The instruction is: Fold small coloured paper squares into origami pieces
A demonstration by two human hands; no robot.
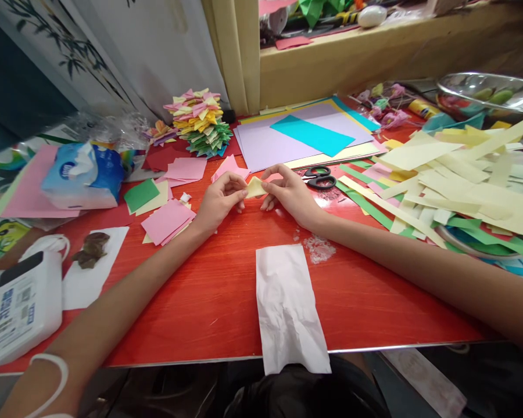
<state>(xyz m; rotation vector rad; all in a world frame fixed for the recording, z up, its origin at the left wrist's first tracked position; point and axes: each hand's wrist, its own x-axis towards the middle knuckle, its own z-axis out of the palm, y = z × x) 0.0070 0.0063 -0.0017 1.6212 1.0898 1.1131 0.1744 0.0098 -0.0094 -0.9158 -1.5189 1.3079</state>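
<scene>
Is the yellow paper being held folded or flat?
Folded: the yellow paper rises to a peak between left hand and right hand.

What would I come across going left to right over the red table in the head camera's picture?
White boxy device, brown lump, green paper square, left hand, small yellow paper, right hand, pile of paper strips.

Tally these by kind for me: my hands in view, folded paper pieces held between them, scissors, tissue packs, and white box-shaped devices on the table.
Bare hands: 2 (left hand, right hand)
Folded pale-yellow paper piece: 1
Black-handled scissors: 1
Blue-and-white tissue pack: 1
White box-shaped device: 1
Total: 6
</scene>
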